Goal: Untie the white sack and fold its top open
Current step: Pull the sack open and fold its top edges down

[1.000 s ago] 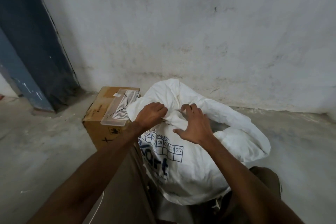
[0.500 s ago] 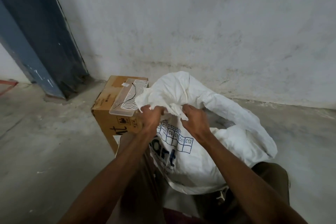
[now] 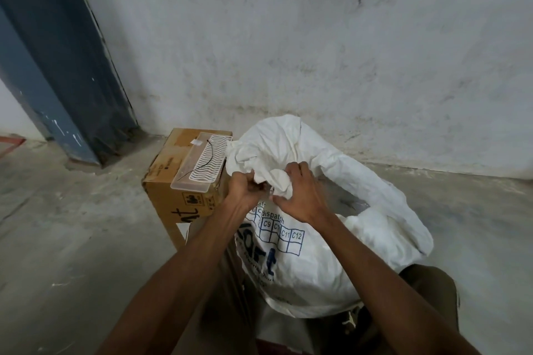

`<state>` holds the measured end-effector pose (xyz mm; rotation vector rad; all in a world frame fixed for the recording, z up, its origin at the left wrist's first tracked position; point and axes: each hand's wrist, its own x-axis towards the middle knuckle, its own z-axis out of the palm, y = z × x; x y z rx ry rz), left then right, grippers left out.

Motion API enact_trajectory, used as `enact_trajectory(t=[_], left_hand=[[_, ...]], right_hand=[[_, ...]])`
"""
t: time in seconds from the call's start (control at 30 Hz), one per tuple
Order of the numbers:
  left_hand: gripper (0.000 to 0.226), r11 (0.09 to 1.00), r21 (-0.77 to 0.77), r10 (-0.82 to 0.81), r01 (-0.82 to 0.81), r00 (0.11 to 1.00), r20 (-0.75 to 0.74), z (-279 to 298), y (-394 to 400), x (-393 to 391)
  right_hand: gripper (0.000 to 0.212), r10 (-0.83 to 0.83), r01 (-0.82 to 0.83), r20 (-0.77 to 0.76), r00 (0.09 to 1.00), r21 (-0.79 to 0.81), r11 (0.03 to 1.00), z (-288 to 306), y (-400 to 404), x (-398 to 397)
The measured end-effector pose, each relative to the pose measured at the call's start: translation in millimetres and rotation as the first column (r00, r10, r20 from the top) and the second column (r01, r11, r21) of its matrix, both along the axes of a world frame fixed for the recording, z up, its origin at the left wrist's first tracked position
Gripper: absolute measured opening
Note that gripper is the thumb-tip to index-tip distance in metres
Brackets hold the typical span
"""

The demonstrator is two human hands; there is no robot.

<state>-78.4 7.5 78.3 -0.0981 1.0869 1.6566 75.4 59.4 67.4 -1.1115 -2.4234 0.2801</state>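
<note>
- The left hand point(image 3: 245, 192) and right hand point(image 3: 300, 196), which a moment ago lay flatter on the cloth, have drawn close together; each now pinches the bunched neck of the white sack point(image 3: 302, 262).
- The sack stands directly under both hands, between the person's knees, with a cardboard box point(image 3: 173, 181) just left of the left hand.
- The bunch now looks looser between the fingers, so the knot is probably giving; whether it is fully undone cannot be told. Folding the top open remains.
</note>
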Motion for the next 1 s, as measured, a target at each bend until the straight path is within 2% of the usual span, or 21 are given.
enact_trajectory(t=[0.13,0.2,0.27,0.4,0.5,0.53,0.57,0.63,0.7,0.8,0.87,0.93,1.0], left_hand=[[0.056,0.995,0.098,-0.023,0.015,0.997,0.08,19.8,-3.8,5.5],[0.054,1.0,0.028,-0.011,0.011,0.999,0.03,25.2,-6.6,0.7],[0.052,0.997,-0.035,-0.068,0.067,0.997,-0.043,24.9,-7.9,-9.3],[0.041,0.981,-0.062,-0.195,0.185,0.954,-0.226,23.0,-5.7,-24.1],[0.076,0.954,-0.226,-0.284,0.197,0.835,-0.472,12.0,-1.1,-32.7],[0.077,0.955,-0.245,-0.279,0.169,0.797,-0.535,2.2,3.8,-37.8],[0.073,0.96,-0.243,-0.257,0.139,0.781,-0.569,-7.6,9.6,-41.3],[0.052,0.974,-0.211,-0.181,0.083,0.842,-0.508,-10.1,13.1,-41.2],[0.032,0.986,-0.153,-0.125,0.072,0.918,-0.376,0.8,8.2,-34.6],[0.043,0.987,-0.139,-0.12,0.078,0.939,-0.323,23.6,-5.9,-19.2],[0.041,0.987,-0.146,-0.103,0.066,0.959,-0.264,29.6,-12.2,-13.4],[0.035,0.98,-0.169,-0.137,0.104,0.97,-0.201,28.9,-17.9,-11.8],[0.036,0.967,-0.145,-0.235,0.211,0.955,-0.179,23.0,-18.4,-17.0]], right_hand=[[0.068,0.114,-0.125,-0.063,0.991,-0.214,0.969,16.9,-2.2,-10.4],[0.07,0.139,-0.163,-0.093,0.986,-0.342,0.925,24.2,1.1,-16.2],[0.064,0.131,-0.163,-0.108,0.985,-0.392,0.905,27.5,3.4,-21.0],[0.039,0.044,-0.063,-0.11,0.993,-0.174,0.983,24.0,-3.4,-26.3],[0.035,0.061,-0.06,-0.058,0.996,0.019,0.998,6.3,-11.5,-36.0],[0.035,0.081,-0.078,-0.026,0.996,0.094,0.993,-1.2,-15.2,-39.5],[0.037,0.087,-0.087,0.012,0.996,0.177,0.98,-8.3,-18.8,-41.5],[0.041,0.098,-0.104,0.035,0.995,0.269,0.957,-14.7,-22.6,-41.8],[0.045,0.13,-0.124,-0.034,0.991,0.137,0.983,-11.4,-19.8,-39.5],[0.072,0.06,-0.108,-0.213,0.975,-0.222,0.969,-6.8,-14.5,-37.8],[0.083,-0.004,-0.074,-0.206,0.978,-0.37,0.926,-7.4,-11.7,-38.8],[0.074,-0.004,-0.048,-0.122,0.993,-0.424,0.904,-10.1,-10.0,-40.6],[0.05,0.026,-0.056,-0.083,0.996,-0.387,0.921,-13.9,-10.8,-44.1]])
